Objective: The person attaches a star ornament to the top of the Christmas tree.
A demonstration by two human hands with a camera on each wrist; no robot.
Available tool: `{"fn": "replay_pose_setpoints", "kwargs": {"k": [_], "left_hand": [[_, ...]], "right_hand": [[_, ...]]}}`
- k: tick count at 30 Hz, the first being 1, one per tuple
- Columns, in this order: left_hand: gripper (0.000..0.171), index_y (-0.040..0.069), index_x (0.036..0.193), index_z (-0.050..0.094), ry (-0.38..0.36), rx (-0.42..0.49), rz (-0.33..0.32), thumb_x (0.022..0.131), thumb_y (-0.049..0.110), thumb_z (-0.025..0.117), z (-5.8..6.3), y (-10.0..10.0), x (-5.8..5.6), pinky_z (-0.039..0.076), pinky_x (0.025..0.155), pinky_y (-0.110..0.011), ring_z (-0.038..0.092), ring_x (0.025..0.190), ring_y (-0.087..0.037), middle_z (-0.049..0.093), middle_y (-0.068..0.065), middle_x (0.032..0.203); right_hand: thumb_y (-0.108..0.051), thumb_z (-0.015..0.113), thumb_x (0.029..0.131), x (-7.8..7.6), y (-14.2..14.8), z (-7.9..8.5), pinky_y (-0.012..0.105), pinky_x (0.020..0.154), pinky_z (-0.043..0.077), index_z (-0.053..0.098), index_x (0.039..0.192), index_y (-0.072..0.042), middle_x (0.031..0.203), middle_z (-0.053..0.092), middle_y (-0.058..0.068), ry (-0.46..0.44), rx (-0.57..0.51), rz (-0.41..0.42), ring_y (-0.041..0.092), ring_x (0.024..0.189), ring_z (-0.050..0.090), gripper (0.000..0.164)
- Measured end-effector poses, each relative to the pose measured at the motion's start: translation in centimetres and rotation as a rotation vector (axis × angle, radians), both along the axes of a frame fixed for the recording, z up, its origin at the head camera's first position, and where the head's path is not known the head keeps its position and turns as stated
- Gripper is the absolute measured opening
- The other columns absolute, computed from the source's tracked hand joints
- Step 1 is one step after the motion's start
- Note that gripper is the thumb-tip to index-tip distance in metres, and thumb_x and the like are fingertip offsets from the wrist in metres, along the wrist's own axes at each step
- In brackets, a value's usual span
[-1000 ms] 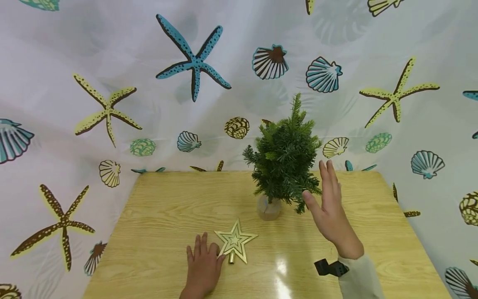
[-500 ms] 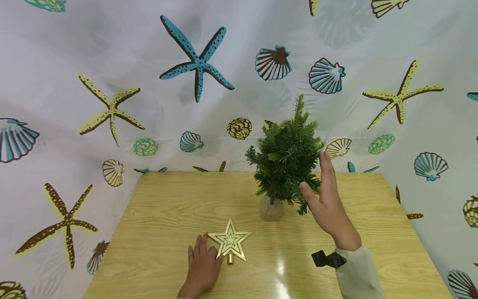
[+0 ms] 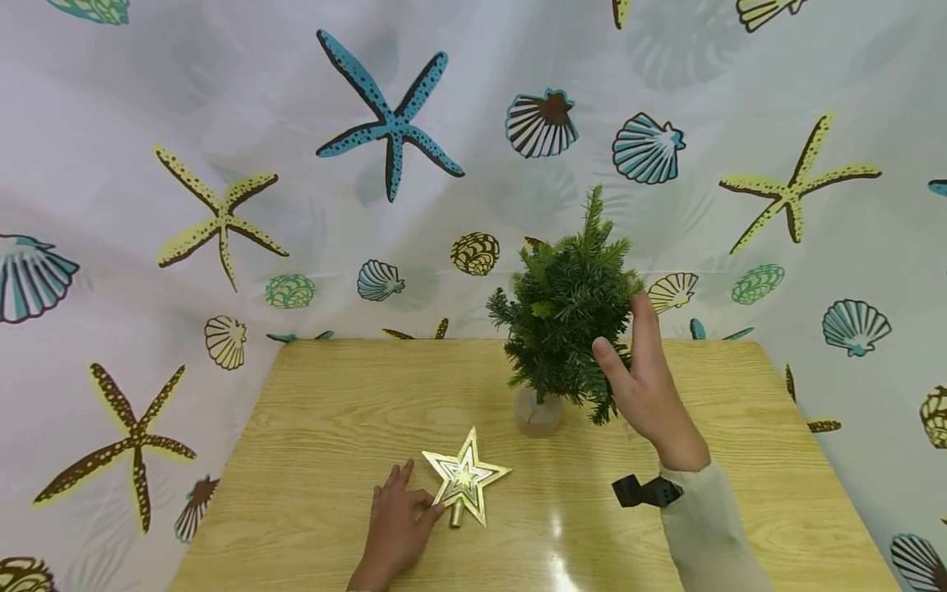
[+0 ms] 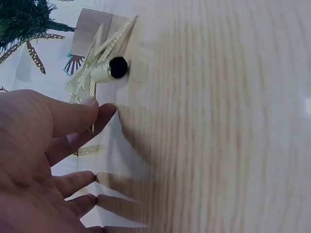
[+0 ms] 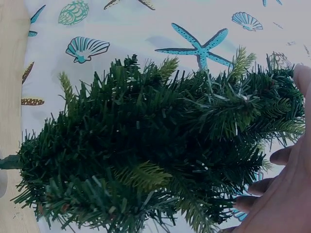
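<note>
A gold star tree topper (image 3: 464, 475) with a short hollow tube at its base lies low over the table. My left hand (image 3: 399, 522) pinches one point of it between thumb and index finger, its other fingertips down at the wood. In the left wrist view the star topper (image 4: 99, 68) stands tilted, the tube's dark opening facing the camera. A small artificial Christmas tree (image 3: 570, 316) stands upright in a round wooden base (image 3: 538, 413). Beside its right side, my right hand (image 3: 651, 390) has thumb and fingers spread, fingertips right at the branches.
The light wooden table (image 3: 333, 395) reaches back to a white curtain (image 3: 473, 189) printed with starfish and shells. A small black device (image 3: 645, 492) sits on the right wrist at the sleeve cuff.
The star slid a little left, then came back right and tipped up in my left hand's pinch. My right hand moved up and left, closer against the tree.
</note>
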State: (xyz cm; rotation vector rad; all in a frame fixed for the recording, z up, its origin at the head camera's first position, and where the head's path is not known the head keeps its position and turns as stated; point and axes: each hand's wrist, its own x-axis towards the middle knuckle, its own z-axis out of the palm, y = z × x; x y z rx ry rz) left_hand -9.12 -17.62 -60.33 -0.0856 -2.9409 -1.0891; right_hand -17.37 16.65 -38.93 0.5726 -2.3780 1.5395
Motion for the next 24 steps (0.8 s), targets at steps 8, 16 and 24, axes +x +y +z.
{"fn": "replay_pose_setpoints", "kwargs": {"k": [8,16,24], "left_hand": [[0.018,0.024,0.076,0.075,0.005,-0.050,-0.005,0.092,0.033,0.079,0.2,0.2,0.2,0.018,0.112,-0.079,0.029,0.147,-0.055,0.045,-0.029,0.154],[0.014,0.024,0.080,0.080,0.048,-0.010,0.003,0.091,0.032,0.080,0.0,0.5,0.0,0.022,0.108,-0.081,0.036,0.142,-0.056,0.054,-0.028,0.145],[0.010,0.021,0.087,0.081,0.032,0.000,-0.017,0.093,0.029,0.079,0.8,0.9,-0.1,0.041,0.098,-0.073,0.054,0.128,-0.045,0.066,-0.014,0.130]], "right_hand": [[-0.028,0.049,0.111,-1.0,-0.3,0.5,0.062,0.123,0.004,-0.001,0.167,-0.027,0.172,-0.004,-0.001,0.045,-0.058,0.015,0.018,0.157,-0.006,0.074],[-0.035,0.049,0.111,-1.7,-0.8,1.6,0.060,0.124,0.007,0.003,0.167,-0.023,0.172,0.001,0.000,0.055,-0.050,0.012,0.017,0.158,-0.002,0.074],[-0.038,0.049,0.110,-2.3,-0.8,2.8,0.059,0.124,0.010,0.012,0.166,-0.015,0.172,0.008,0.005,0.063,-0.044,-0.034,0.021,0.158,0.005,0.071]]}}
